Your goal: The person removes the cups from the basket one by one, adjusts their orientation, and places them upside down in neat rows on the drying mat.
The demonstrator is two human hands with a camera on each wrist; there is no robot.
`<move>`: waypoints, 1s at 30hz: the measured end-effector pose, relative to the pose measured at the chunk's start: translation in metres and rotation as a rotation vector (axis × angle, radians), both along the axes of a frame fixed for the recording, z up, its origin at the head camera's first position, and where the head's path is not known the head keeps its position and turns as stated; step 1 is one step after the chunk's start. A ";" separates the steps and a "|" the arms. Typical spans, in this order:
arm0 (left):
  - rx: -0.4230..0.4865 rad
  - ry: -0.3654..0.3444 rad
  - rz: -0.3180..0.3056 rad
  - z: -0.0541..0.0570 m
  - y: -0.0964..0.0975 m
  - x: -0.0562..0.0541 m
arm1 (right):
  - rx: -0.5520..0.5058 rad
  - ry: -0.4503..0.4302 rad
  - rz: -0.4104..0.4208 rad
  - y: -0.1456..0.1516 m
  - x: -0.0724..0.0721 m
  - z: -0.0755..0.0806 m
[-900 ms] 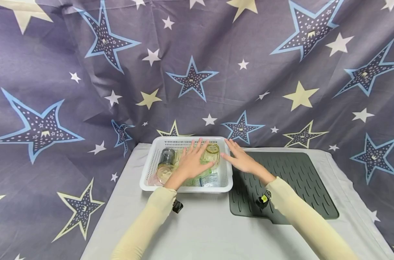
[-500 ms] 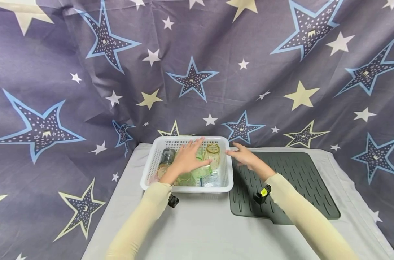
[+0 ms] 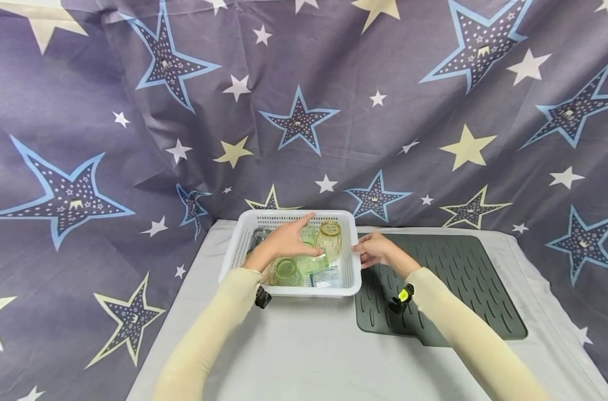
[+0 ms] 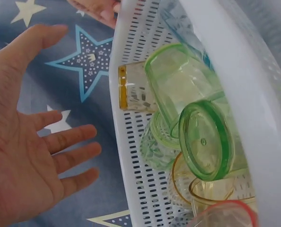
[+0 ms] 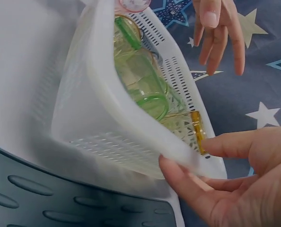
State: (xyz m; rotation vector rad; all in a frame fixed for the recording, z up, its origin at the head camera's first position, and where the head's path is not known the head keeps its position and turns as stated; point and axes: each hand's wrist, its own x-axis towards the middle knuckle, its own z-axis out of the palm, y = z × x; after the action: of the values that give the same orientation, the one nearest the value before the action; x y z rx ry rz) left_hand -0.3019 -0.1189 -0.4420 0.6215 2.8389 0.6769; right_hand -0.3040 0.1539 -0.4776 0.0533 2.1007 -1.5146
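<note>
Head view: my right hand (image 3: 374,249), apart a moment ago, now pinches the right rim of the basket (image 3: 304,291) beside the mat (image 3: 449,278), left hand (image 3: 286,239) spread empty above the glasses (image 3: 329,236), so likely only one side's secured.

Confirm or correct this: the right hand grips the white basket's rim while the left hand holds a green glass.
Wrong about the left hand: it holds no green glass; the left wrist view shows it empty, fingers spread. The right hand does grip the white basket's rim.

White perforated basket (image 3: 290,291), upright on pale cloth (image 3: 309,345), green glasses (image 3: 287,270), amber glasses (image 3: 329,239) inside
</note>
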 end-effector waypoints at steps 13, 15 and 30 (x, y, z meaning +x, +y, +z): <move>0.000 -0.157 -0.141 0.002 -0.006 -0.021 | 0.061 -0.053 -0.027 -0.005 0.003 -0.002; -0.007 -0.173 -0.154 0.002 -0.006 -0.022 | 0.069 -0.056 -0.025 -0.005 0.003 -0.003; -0.040 -0.255 -0.227 -0.008 -0.005 -0.031 | 0.090 -0.074 -0.036 -0.008 0.002 -0.006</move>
State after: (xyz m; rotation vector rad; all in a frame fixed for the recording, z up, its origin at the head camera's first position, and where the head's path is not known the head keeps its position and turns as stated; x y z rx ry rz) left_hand -0.3325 -0.1244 -0.4503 0.7749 2.4948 0.6098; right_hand -0.3023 0.1458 -0.4841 0.1780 2.1183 -1.4158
